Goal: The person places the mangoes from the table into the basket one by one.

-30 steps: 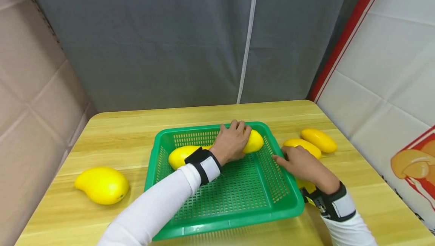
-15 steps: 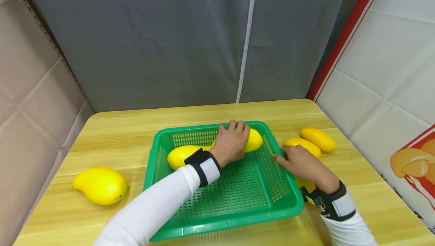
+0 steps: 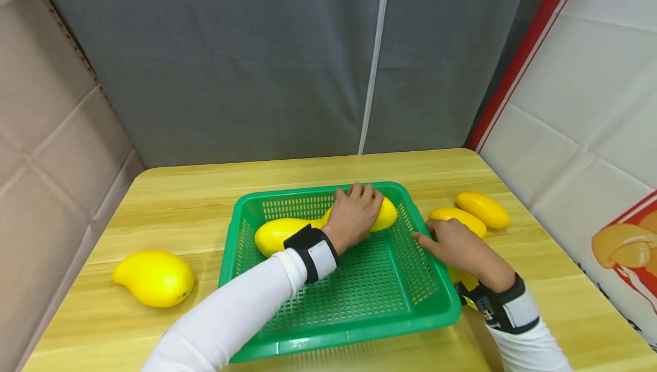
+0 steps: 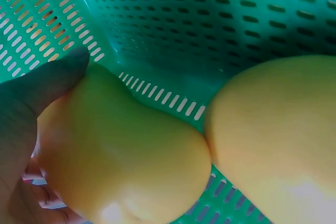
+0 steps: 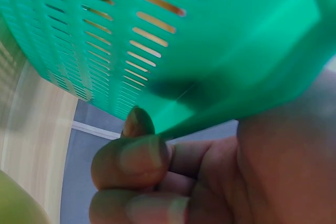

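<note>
A green plastic basket (image 3: 349,333) stands on the table with two yellow mangoes along its far side. My left hand (image 3: 355,215) reaches in over the mango (image 3: 386,215) at the far right and grips it, thumb on one side and fingers on the other in the left wrist view. Touching that fruit's end is the second mango (image 3: 279,235), on the left. My right hand (image 3: 462,251) holds the basket's right rim, with thumb over it and fingers curled below, as the right wrist view shows.
A large mango (image 3: 155,278) lies on the table (image 3: 205,189) left of the basket. To the right are two more mangoes, one nearer (image 3: 459,219) and one farther (image 3: 483,210). Part of another mango (image 3: 464,279) shows below my right hand. A grey curtain (image 3: 256,75) hangs behind.
My left hand has shifted slightly to the right over the mango, baring a little more of the yellow fruit near the wrist. My right hand and the basket stay put.
</note>
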Action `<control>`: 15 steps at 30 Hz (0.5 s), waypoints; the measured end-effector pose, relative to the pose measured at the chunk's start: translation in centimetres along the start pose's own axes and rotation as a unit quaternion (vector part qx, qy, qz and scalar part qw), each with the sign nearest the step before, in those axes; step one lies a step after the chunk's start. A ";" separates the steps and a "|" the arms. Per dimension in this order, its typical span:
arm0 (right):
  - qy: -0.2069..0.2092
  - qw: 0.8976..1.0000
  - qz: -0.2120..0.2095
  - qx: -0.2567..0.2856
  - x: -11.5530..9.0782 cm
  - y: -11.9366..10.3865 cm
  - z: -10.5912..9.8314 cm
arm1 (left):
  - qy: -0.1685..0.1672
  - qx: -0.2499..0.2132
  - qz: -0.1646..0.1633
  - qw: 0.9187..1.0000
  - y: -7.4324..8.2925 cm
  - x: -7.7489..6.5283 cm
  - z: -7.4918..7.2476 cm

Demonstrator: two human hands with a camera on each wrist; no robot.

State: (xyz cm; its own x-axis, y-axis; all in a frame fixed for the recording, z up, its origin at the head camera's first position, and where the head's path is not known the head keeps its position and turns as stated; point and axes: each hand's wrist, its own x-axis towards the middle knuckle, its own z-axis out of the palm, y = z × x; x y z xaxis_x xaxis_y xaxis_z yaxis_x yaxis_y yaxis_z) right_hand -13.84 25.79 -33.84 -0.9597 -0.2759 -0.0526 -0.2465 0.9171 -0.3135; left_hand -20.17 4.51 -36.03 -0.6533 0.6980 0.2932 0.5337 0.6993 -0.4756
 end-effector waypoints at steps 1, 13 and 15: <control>-0.001 1.000 0.000 0.001 0.0 0.0 0.0 | -0.003 0.000 0.002 1.000 0.0 0.0 0.0; -0.005 1.000 0.003 0.004 0.0 0.0 0.0 | -0.016 -0.001 0.024 1.000 -0.3 -0.2 0.0; -0.003 1.000 0.001 0.003 0.0 0.0 0.0 | -0.022 0.001 0.030 0.999 -0.3 -0.3 0.0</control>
State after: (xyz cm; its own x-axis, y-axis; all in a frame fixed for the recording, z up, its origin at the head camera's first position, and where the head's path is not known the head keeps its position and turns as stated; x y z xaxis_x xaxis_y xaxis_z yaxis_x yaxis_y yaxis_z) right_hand -13.83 25.78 -33.79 -0.9597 -0.2750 -0.0583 -0.2432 0.9162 -0.3185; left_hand -20.16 4.06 -35.96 -0.6434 0.7309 0.2276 0.5715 0.6564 -0.4925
